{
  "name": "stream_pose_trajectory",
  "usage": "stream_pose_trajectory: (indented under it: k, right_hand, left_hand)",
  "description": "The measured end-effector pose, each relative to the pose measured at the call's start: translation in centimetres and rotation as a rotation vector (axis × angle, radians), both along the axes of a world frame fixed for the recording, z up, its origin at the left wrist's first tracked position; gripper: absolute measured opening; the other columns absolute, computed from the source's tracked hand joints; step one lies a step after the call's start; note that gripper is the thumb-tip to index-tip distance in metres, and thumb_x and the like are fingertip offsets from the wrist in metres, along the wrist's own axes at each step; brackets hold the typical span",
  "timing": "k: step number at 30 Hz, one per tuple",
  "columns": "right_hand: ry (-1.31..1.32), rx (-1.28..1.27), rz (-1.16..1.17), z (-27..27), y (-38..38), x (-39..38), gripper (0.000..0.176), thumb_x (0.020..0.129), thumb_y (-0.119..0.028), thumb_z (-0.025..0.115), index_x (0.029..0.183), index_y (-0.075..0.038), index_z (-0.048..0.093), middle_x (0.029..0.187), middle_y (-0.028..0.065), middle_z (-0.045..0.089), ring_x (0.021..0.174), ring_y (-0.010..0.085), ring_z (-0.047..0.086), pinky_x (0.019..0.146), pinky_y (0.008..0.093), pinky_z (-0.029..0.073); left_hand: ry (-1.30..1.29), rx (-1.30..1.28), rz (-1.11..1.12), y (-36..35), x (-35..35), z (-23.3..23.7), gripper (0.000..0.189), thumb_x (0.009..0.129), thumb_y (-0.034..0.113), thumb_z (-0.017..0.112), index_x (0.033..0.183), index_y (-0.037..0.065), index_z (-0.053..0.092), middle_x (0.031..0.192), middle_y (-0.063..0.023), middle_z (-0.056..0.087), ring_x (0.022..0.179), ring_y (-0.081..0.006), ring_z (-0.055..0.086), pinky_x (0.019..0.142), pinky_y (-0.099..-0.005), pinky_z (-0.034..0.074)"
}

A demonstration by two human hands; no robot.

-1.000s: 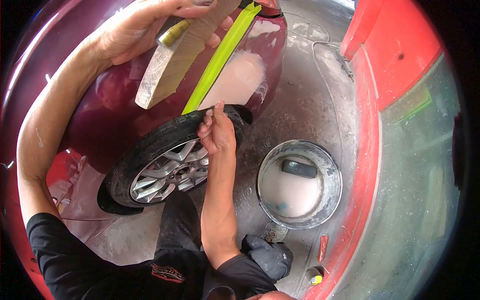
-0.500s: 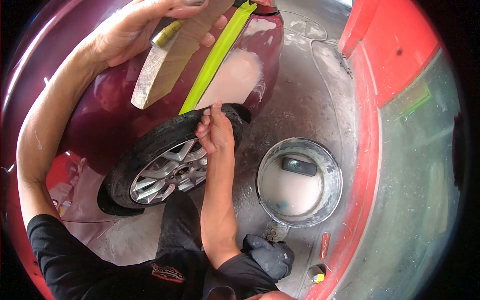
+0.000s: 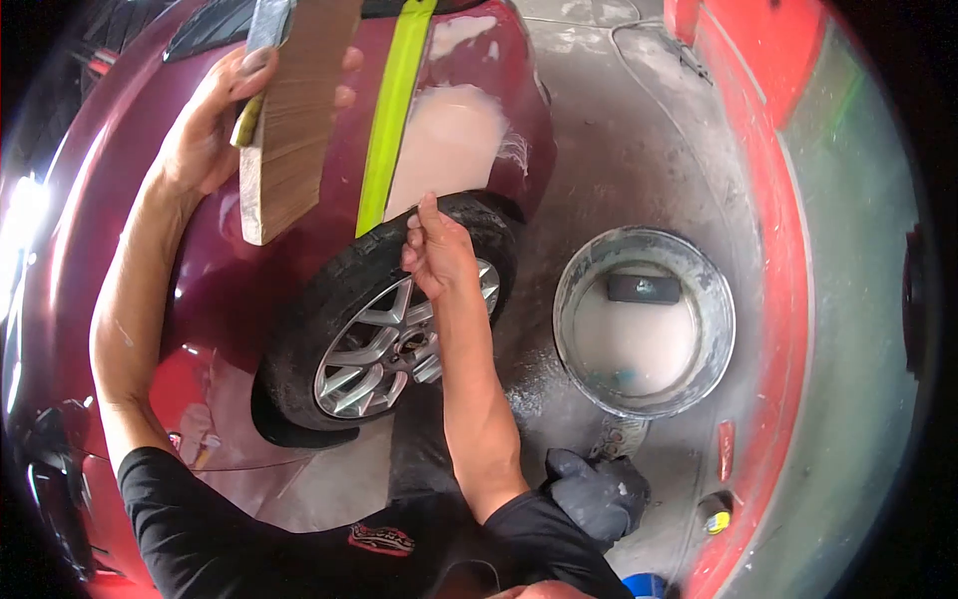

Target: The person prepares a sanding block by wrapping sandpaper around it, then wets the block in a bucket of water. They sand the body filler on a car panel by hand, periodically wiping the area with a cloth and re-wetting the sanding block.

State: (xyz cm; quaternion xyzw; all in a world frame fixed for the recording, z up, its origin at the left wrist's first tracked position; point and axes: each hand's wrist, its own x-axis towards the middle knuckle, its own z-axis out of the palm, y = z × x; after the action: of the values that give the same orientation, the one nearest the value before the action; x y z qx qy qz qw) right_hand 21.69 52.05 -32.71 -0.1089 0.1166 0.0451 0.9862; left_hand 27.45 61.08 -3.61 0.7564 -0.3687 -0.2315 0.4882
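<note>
My left hand (image 3: 215, 125) grips a wooden board (image 3: 294, 130), tilted in front of a dark red car's rear side panel. Against the board it also holds a yellow-ended piece (image 3: 246, 120), mostly hidden by fingers. My right hand (image 3: 439, 245) is closed, its thumb and finger together at the wheel arch edge, just below a pale filler patch (image 3: 449, 140); anything between them is hidden. A bright yellow-green tape strip (image 3: 391, 120) runs along the patch's left side. Under the arch, behind my right hand, is the tyre (image 3: 299, 344) with a silver alloy wheel (image 3: 364, 364).
A grey bucket (image 3: 725, 339) of whitish liquid stands on the floor at right, with a dark block (image 3: 644, 290) inside. Beyond it lies a red strip-like object (image 3: 725, 449) near a small dark, yellow-marked item (image 3: 716, 514). A red-framed glass panel (image 3: 788, 299) borders the right side.
The view has shifted, so the wheel and bucket appear farther right. My left hand has turned the board more upright. My right hand stays at the wheel arch edge.
</note>
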Motion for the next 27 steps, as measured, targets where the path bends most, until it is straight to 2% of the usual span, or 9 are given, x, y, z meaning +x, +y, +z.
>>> stream_pose_trajectory:
  k: [2, 3, 6, 19, 27]
  right_hand:
    - [-0.003, 0.009, 0.0, 0.1, 0.0, 0.0, 0.044, 0.097, -0.047, 0.073, 0.078, -0.009, 0.059, 0.057, 0.0, 0.053, 0.04, 0.016, 0.052, 0.037, 0.0294, 0.043]
    - [-0.003, 0.013, 0.003, 0.2, -0.1, -0.1, 0.044, 0.097, -0.047, 0.073, 0.078, -0.009, 0.06, 0.057, 0.0, 0.053, 0.04, 0.016, 0.052, 0.037, 0.0294, 0.042]
    - [0.001, 0.008, 0.004, 0.2, -0.3, -0.3, 0.044, 0.096, -0.047, 0.074, 0.078, -0.009, 0.061, 0.058, 0.0002, 0.054, 0.041, 0.0164, 0.052, 0.037, 0.0294, 0.042]
    - [0.062, -0.037, 0.052, 0.1, -1.1, -1.6, 0.053, 0.09, -0.055, 0.079, 0.08, -0.006, 0.063, 0.059, 0.0009, 0.054, 0.042, 0.0169, 0.054, 0.039, 0.0296, 0.044]
    - [0.05, -0.056, 0.037, 0.6, -0.5, -0.7, 0.051, 0.092, -0.052, 0.077, 0.079, -0.006, 0.061, 0.059, 0.0004, 0.053, 0.041, 0.0156, 0.05, 0.038, 0.0296, 0.042]
  left_hand:
    - [0.012, 0.048, 0.021, -0.1, -0.1, 0.3, 0.094, 0.094, 0.057, 0.066, 0.156, -0.006, 0.035, 0.151, -0.0242, 0.053, 0.121, -0.0294, 0.067, 0.104, -0.042, 0.055]
    - [-0.011, 0.064, 0.024, -0.4, -0.3, 0.5, 0.096, 0.092, 0.056, 0.068, 0.156, -0.007, 0.034, 0.15, -0.0246, 0.052, 0.12, -0.0297, 0.067, 0.103, -0.042, 0.056]
    - [0.034, 0.02, -0.038, 0.2, 0.5, 0.2, 0.096, 0.091, 0.055, 0.07, 0.156, -0.007, 0.034, 0.15, -0.025, 0.052, 0.121, -0.0298, 0.066, 0.102, -0.0419, 0.056]
    - [-0.005, 0.062, 0.027, -0.1, -0.2, 0.4, 0.095, 0.092, 0.055, 0.069, 0.156, -0.007, 0.034, 0.149, -0.0243, 0.052, 0.123, -0.0292, 0.064, 0.106, -0.0417, 0.053]
    - [-0.022, 0.048, 0.046, -0.1, -0.5, 0.2, 0.096, 0.092, 0.056, 0.068, 0.156, -0.006, 0.034, 0.149, -0.0246, 0.053, 0.122, -0.03, 0.065, 0.104, -0.0413, 0.054]
